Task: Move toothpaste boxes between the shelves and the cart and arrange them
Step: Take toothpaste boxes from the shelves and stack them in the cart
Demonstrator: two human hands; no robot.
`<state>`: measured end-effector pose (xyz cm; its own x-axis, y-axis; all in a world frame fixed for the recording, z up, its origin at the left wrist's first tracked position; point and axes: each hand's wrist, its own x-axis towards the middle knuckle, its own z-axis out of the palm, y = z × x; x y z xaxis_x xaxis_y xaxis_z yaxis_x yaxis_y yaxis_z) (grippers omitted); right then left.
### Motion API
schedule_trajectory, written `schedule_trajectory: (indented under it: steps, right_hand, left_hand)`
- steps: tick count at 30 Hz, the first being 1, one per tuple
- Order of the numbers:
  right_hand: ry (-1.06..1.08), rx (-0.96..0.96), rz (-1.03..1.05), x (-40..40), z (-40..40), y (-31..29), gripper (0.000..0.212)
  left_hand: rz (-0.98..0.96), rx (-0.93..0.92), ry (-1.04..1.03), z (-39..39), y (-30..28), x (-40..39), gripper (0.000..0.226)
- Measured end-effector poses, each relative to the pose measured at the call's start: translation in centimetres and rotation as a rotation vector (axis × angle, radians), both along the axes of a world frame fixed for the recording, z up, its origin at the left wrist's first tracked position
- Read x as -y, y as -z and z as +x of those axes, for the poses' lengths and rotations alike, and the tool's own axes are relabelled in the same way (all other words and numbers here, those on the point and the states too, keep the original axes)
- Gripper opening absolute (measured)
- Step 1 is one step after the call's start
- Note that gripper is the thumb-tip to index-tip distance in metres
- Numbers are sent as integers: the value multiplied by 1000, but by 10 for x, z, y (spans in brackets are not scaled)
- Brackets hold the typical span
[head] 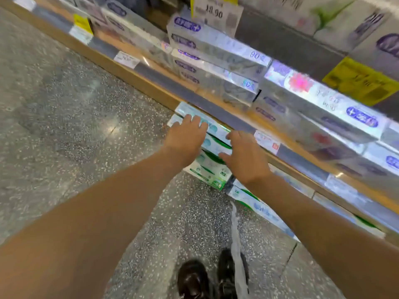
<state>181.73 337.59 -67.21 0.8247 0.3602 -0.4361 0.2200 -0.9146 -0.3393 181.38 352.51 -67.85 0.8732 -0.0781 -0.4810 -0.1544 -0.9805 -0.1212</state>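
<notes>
Both hands reach down to a stack of green-and-white toothpaste boxes (212,147) at the front edge of the low shelf. The left hand (185,140) lies flat with straight fingers on the top box at the stack's left end. The right hand (246,156) has its fingers spread and loosely bent against the right end, thumb toward the boxes; whether it grips cannot be told. The boxes lie lengthwise, piled several high, jutting past the shelf rail (164,87) above the speckled floor (64,104). Purple-labelled boxes (216,52) fill the shelf above.
</notes>
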Motion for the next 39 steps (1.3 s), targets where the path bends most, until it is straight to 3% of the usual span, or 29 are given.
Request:
schedule_trajectory:
  steps: [2,5,12,15,21,27,31,37,39]
  right_hand:
    - [-80,40,-98,-4,-6,25,52]
    - [-34,31,-183,-6,-11,52,58]
    - [42,58,-256,-12,-12,73,45]
    - [-14,30,-220,-14,-20,64,43]
    - [-273,137,-236,-6,5,-9,41]
    - [-426,318,-248,-30,53,-158,62]
    - [-543,369,-154,-68,65,-287,50]
    - [-702,752,99,-123,51,-528,51]
    - [-730,878,158,-137,43,-609,53]
  left_hand:
    - [17,-5,53,-3,24,3,57]
    - [12,-40,66,-8,49,3,60]
    - [43,31,-27,4,54,-2,56]
    - [77,15,-48,6,51,-4,59]
    - [5,-158,-57,10,5,-15,40]
    - [-248,-108,-91,27,-150,-68,54]
    - [-209,-33,-130,18,-282,-117,54]
    - [-117,240,-224,-40,-534,-180,69]
    - [-139,515,-177,-67,-622,-190,67]
